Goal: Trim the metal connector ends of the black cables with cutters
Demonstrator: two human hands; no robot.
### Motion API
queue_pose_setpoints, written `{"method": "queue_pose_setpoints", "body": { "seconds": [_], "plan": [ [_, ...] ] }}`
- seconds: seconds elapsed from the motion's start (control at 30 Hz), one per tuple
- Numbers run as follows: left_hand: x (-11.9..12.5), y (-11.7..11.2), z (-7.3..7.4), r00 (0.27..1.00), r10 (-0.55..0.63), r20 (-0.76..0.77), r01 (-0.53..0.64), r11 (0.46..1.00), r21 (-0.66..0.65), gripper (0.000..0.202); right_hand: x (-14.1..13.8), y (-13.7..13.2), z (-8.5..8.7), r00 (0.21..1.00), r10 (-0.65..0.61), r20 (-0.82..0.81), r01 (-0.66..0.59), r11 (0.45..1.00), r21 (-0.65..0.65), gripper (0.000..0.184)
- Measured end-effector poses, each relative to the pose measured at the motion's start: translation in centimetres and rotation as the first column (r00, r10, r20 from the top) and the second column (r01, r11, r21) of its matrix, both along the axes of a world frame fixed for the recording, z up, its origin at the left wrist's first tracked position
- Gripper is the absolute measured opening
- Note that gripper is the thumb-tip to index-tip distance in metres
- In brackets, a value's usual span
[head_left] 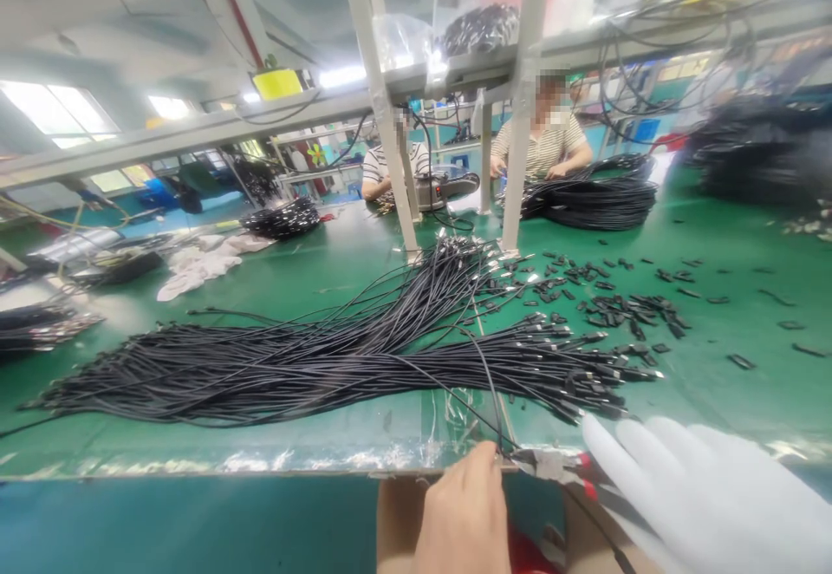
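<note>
My left hand (464, 509), bare, is closed in a pinch at the table's front edge, on a thin black cable (495, 396) that loops up over the bundle. My right hand (705, 492) wears a white glove and is closed around a pair of pliers (551, 463) with red-marked handles. The jaws of the pliers point left and meet the cable close beside my left fingertips; whether they grip it I cannot tell. Just beyond lies a large bundle of black cables (312, 379) with metal plug ends on the right. A black cable end hangs below the pliers.
Small black pieces (640, 309) are scattered over the green table (728, 401). Metal posts (520, 140) rise from it and carry a shelf. Coiled cables (591, 201) and a white cloth (204, 262) lie farther back. Two people work across the table.
</note>
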State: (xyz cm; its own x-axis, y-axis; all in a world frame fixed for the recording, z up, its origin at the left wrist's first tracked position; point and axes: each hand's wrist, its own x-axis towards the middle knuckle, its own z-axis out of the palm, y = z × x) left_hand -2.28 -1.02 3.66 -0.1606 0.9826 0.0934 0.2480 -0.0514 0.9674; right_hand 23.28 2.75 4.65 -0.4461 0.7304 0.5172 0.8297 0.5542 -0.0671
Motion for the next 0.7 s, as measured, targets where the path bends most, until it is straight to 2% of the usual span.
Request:
{"method": "queue_pose_setpoints", "body": {
  "seconds": [0.1, 0.17, 0.3, 0.37, 0.43, 0.6, 0.67, 0.7],
  "plan": [
    [1.0, 0.5, 1.5, 0.976, -0.095, 0.198, 0.123, 0.983, -0.133, 0.042, -0.9, 0.2, 1.0, 0.996, -0.069, 0.062, 0.053, 0.972, 0.227, 0.06],
    [1.3, 0.8, 2.8, 0.939, -0.116, 0.325, 0.185, 0.964, -0.189, 0.053, -1.7, 0.3, 1.4, 0.996, -0.074, 0.047, 0.053, 0.938, 0.342, 0.063],
    [1.2, 1.1, 4.3, 0.864, -0.083, 0.496, 0.23, 0.943, -0.242, 0.064, -3.5, 0.1, 1.2, 0.998, -0.045, -0.042, 0.06, 0.871, 0.487, 0.05],
    [1.2, 1.0, 4.4, 0.855, -0.091, 0.51, 0.246, 0.938, -0.245, 0.066, -4.4, -0.3, 1.1, 0.994, -0.095, -0.055, 0.11, 0.876, 0.47, 0.04],
    [1.2, 0.9, 4.3, 0.867, -0.114, 0.485, 0.263, 0.932, -0.251, 0.066, -5.0, -0.7, 1.1, 0.989, -0.135, -0.067, 0.15, 0.882, 0.446, 0.037],
    [1.5, 0.9, 4.2, 0.915, -0.192, 0.354, 0.308, 0.9, -0.307, 0.054, -4.8, -0.8, 0.7, 0.992, -0.101, 0.077, 0.052, 0.877, 0.478, 0.045],
    [1.4, 1.0, 4.3, 0.928, -0.238, 0.287, 0.327, 0.89, -0.318, 0.045, -4.5, -0.8, -0.3, 0.997, -0.068, 0.04, 0.045, 0.903, 0.427, 0.047],
    [1.3, 1.1, 4.4, 0.931, -0.26, 0.256, 0.336, 0.885, -0.322, 0.039, -4.4, -0.8, -0.9, 0.998, -0.04, -0.04, 0.051, 0.934, 0.354, 0.046]
  ]
}}
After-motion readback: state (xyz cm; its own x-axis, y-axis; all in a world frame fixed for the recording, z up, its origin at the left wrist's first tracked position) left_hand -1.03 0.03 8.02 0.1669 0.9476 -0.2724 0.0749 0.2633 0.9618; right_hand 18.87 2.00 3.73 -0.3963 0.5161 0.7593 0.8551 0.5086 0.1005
